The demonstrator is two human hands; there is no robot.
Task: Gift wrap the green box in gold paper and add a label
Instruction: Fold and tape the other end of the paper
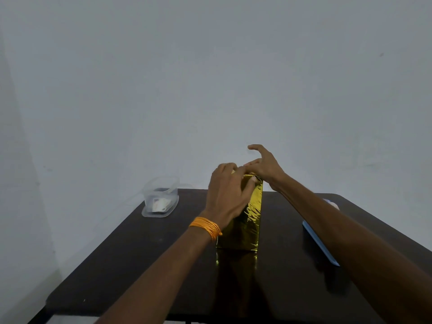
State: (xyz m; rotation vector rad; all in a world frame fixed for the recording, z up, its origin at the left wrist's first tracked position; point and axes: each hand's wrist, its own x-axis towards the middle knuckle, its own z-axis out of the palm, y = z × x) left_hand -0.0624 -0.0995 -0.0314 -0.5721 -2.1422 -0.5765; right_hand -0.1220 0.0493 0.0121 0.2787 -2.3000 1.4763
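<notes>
Forearms [163,272] are reaching in from 6 o'clock, left hand [228,195] gripping the top of the upright gold-wrapped box [249,220] at worktop [140,265] centre, right hand [264,167] pressing straight fingers there, seemingly closing the end fold; next calling for tape, then label.

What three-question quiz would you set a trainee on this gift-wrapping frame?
1. True or false: the gold-wrapped box lies flat on the table.
2. Which wrist wears the orange thread band? A left, B right.
3. Fill in: seen from the head camera, the clear container sits to the box's ____ side.
Key: 1 false, it stands upright; 2 A; 3 left.
</notes>
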